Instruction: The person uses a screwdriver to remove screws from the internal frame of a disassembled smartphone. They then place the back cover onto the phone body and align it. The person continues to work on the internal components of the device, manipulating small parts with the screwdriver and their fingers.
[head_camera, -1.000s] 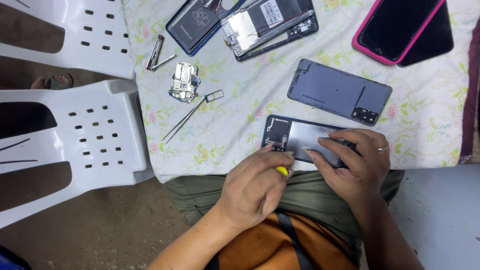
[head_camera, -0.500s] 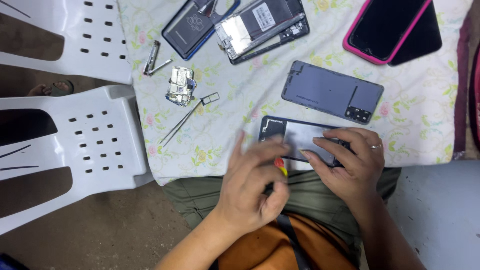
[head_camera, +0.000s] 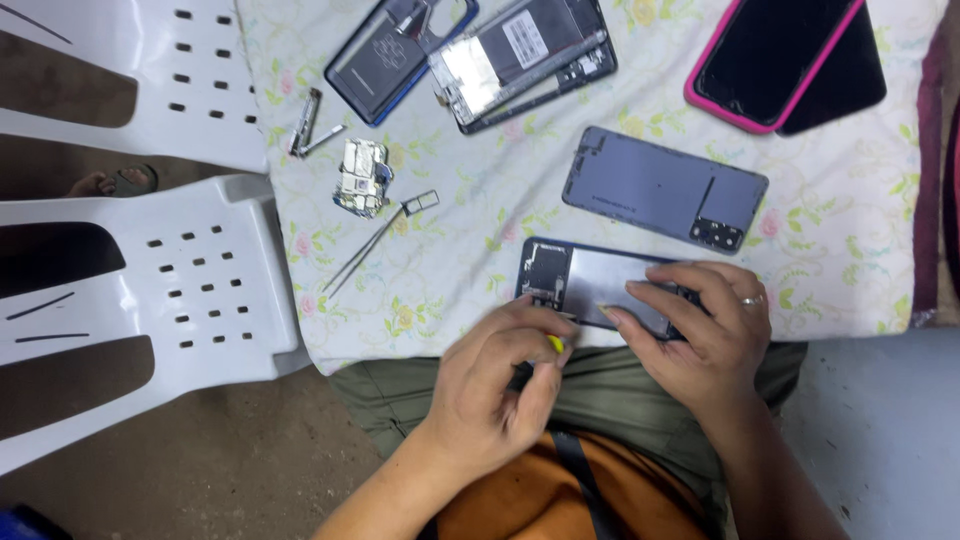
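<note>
Head view: the opened phone is seen lying back-up at the near edge of the flower-patterned surface, pinned flat under the spread fingers of the right hand, which is open and pressed on it rather than closed around it. Compared with a second ago, the left hand has been drawn back from the phone's near left corner toward the lap, its fingers curled and pinched on a small yellow-tipped tool, so the tip is now held just off the phone's edge instead of at it. Prying at that corner appears to have been paused or re-aimed. The phone itself has not been shifted. Farther off, the detached grey back cover, a pair of tweezers, a small circuit board and a pink-cased phone are left untouched
</note>
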